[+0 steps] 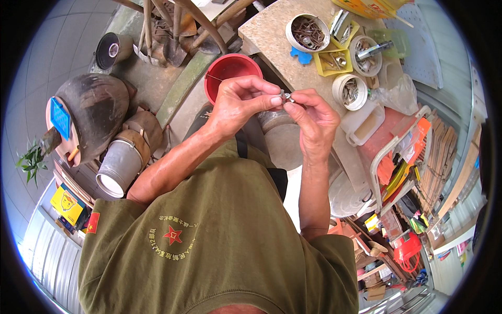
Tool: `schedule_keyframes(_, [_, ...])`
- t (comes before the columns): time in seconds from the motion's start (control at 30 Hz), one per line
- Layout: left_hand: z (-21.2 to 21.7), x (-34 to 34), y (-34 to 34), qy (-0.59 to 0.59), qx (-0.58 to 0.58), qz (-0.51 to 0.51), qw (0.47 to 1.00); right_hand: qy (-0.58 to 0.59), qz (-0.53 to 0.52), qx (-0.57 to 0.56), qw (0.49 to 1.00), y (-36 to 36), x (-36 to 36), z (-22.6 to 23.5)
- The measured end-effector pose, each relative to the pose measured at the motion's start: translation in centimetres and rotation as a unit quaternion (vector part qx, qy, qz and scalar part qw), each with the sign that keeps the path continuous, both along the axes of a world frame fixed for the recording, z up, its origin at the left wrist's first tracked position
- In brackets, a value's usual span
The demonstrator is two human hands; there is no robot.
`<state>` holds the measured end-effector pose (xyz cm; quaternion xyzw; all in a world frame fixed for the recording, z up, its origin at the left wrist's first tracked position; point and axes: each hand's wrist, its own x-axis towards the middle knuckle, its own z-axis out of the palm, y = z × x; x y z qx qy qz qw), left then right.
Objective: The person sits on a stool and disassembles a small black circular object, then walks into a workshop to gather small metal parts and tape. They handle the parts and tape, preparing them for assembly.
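Observation:
A small silvery metal piece [286, 98] is pinched between my two hands, in front of my chest. My left hand [236, 104] grips its left side with thumb and forefinger, the other fingers curled. From the right, my right hand [315, 121] closes thumb and fingertips on the same piece. Fingertips cover most of it, so its exact kind cannot be made out. Just beyond my left hand stands a red bucket [230, 67], partly hidden by that hand.
A stone-topped table [272, 36] at far right bears a tub of rusty nails [307, 33], yellow trays [333, 62] and a tub of small metal parts [349, 92]. Shovels [175, 51] lean at the back. A metal bucket [121, 165] and a dark round vessel [97, 112] stand left.

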<state>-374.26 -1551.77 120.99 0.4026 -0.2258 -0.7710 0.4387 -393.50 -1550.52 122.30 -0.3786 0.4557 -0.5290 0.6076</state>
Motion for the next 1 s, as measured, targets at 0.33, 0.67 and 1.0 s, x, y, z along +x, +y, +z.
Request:
schedule_keyframes(0.33, [-1.5,-0.1,0.4,-0.011,-0.030,-0.007,0.999,0.056,-0.010,0.008,0.998,1.0,0.2,-0.5])
schedule_keyframes(0.67, [-2.1,-1.0,0.6,-0.036,-0.021,-0.041,0.998,0.296,-0.096,-0.037,0.950,2.8,-6.7,1.3])
schedule_keyframes(1.0, [-3.8,-0.5,1.3,-0.097,-0.004,-0.067,0.993,0.588,-0.161,-0.121,0.783,1.9,-12.3,-0.2])
